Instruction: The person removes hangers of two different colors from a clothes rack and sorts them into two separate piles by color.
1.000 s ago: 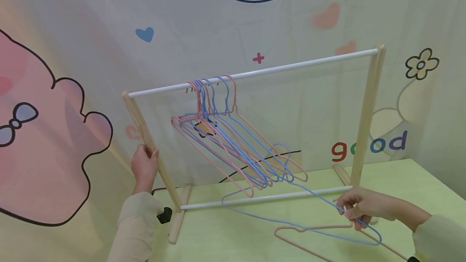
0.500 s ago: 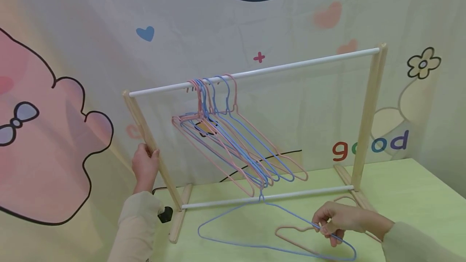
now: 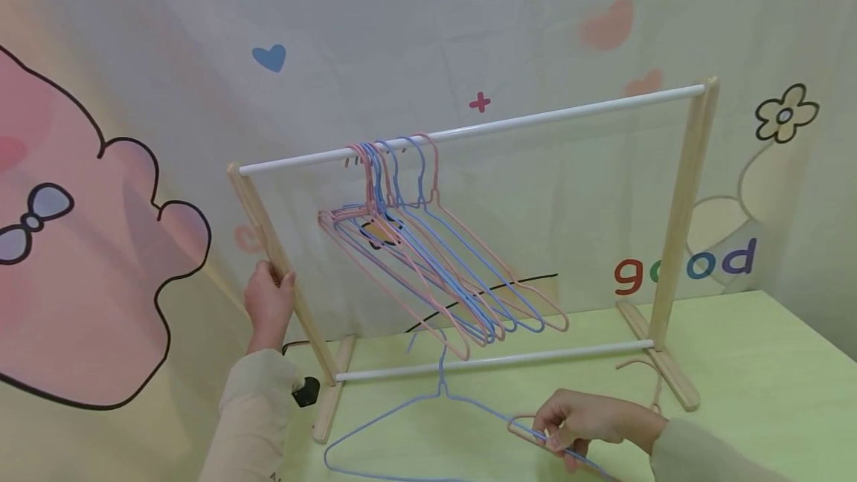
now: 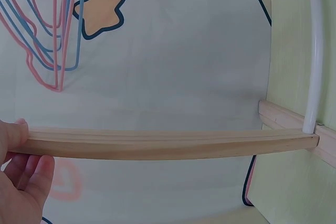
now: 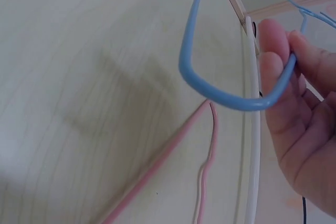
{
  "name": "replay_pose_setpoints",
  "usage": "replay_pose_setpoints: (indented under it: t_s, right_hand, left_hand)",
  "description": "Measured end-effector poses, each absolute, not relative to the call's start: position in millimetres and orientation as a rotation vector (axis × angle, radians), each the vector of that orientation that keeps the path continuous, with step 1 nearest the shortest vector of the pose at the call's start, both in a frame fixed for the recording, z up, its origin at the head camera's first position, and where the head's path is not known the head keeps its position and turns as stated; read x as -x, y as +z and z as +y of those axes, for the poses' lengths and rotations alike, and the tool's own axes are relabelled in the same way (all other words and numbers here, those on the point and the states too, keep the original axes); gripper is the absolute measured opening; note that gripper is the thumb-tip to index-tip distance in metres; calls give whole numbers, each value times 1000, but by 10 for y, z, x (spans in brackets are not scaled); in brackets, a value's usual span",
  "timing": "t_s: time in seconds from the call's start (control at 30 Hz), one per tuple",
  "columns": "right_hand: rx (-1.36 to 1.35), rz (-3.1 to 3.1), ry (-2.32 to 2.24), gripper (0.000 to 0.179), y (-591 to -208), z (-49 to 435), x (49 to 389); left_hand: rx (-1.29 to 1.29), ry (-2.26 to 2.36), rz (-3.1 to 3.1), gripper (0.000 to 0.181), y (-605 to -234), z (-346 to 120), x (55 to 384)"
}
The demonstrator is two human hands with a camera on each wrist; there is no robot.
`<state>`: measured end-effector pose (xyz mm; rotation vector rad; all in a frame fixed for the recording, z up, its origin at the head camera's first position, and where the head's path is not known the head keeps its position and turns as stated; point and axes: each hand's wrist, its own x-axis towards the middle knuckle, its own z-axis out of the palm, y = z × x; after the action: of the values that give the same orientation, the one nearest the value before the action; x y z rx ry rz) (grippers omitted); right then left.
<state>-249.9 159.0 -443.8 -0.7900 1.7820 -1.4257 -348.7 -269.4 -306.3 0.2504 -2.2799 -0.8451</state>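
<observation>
My left hand [image 3: 269,307] grips the left wooden post [image 4: 168,144] of a small clothes rack. Between the fingers and thumb of my right hand [image 3: 582,422] is the sloping arm of a blue clothes hanger [image 3: 442,374], close to its right corner. Its hook points up, low in front of the rack; the lower right part runs out of the head view. Beneath it a pink hanger [image 5: 157,163] lies on the table, partly hidden by my right hand in the head view. Several pink and blue hangers [image 3: 369,192] hang bunched on the left half of the white top bar [image 3: 562,116].
A white lower bar [image 3: 569,355] joins the rack's wooden feet, the right foot [image 3: 672,385] standing on the light green table [image 3: 750,363]. Beside the left foot [image 3: 330,407] is a small black object [image 3: 306,391]. A printed curtain [image 3: 535,43] hangs behind.
My right hand has carried the blue hanger left and down toward me, and its hook has come out from behind the hanging ones. My left hand stays on the post.
</observation>
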Motion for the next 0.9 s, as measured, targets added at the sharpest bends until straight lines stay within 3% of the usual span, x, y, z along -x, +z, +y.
replay_pose_setpoints:
  t_s: [0.9]
  right_hand:
    - [600,2016,-1419,11,-4866,1070,2592]
  left_hand:
    - [-263,-828,-2276,18,-3077,-2699,3510]
